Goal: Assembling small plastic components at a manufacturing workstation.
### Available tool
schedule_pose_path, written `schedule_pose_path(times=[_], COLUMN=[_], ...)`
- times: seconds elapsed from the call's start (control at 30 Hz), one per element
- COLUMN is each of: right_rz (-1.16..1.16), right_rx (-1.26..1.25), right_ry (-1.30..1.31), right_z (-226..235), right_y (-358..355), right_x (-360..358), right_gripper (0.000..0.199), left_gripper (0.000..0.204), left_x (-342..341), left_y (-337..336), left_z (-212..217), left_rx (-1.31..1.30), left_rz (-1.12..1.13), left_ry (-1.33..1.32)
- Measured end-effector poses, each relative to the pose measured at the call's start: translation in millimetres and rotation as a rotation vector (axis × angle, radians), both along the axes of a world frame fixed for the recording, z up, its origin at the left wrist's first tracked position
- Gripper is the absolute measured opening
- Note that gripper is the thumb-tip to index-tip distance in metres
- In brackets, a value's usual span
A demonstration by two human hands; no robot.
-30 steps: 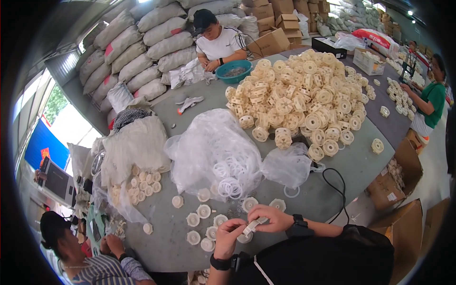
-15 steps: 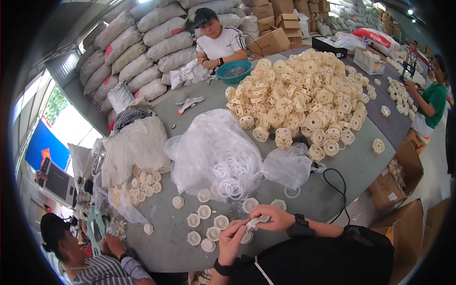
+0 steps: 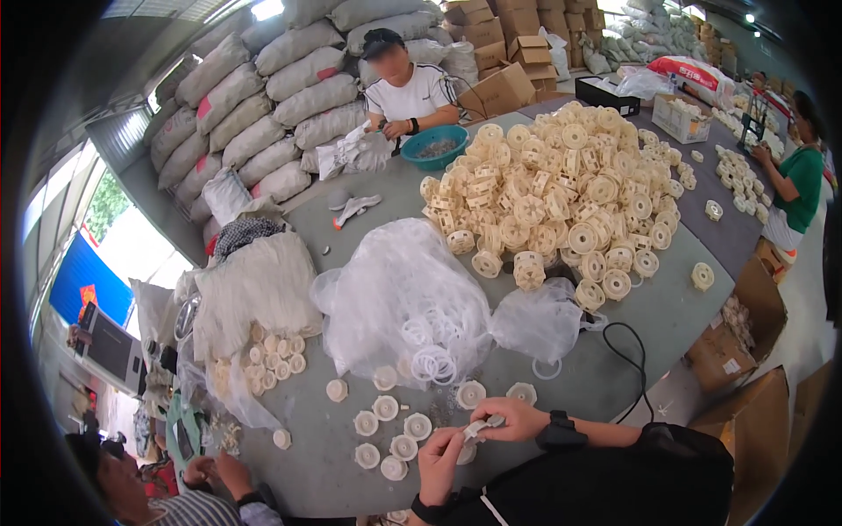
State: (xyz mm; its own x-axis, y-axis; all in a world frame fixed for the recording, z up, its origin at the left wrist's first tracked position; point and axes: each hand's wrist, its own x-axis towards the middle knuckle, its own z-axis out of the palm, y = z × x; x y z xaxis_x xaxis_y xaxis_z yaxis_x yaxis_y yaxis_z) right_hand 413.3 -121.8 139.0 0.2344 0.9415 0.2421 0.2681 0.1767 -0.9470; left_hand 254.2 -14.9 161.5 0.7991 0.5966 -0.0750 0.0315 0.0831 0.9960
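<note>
Close to the table's near edge, my left hand and my right hand meet over a small off-white round plastic part. Both hands are closed, gripping it from either side; it is tilted and partly covered by my fingers. Loose off-white plastic wheel-shaped parts lie flat just left of my hands. One more such part is right behind them. Beyond these, a clear plastic bag spills translucent white rings.
A large heap of cream plastic wheel assemblies covers the table's far middle. A black cable curls at the right, near cardboard boxes. A co-worker sits across beside a teal basin; another works at lower left.
The view has tilted a little, so the table sits lower in the picture. My hands still hold the part together, now turned slightly. The person across has shifted their hands at a whitish bag.
</note>
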Motion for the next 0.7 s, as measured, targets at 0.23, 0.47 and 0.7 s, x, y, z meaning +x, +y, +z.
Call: schedule_pose_path(times=[0.23, 0.47, 0.7], right_rz=[-0.007, -0.039, -0.055], right_rx=[-0.064, -0.062, -0.015], right_ry=[0.049, 0.035, 0.04], right_z=[-6, -10, -9], right_y=[0, 0, 2], right_x=[0, -5, -4], right_gripper=[0.022, 0.022, 0.023], left_gripper=[0.009, 0.008, 0.021], left_x=[2, -1, 9], left_y=[-2, -3, -8], left_z=[-4, -9, -6], left_rx=[0.008, 0.06, -0.239], left_rz=[0.067, 0.132, 0.123], left_ry=[0.004, -0.029, -0.059])
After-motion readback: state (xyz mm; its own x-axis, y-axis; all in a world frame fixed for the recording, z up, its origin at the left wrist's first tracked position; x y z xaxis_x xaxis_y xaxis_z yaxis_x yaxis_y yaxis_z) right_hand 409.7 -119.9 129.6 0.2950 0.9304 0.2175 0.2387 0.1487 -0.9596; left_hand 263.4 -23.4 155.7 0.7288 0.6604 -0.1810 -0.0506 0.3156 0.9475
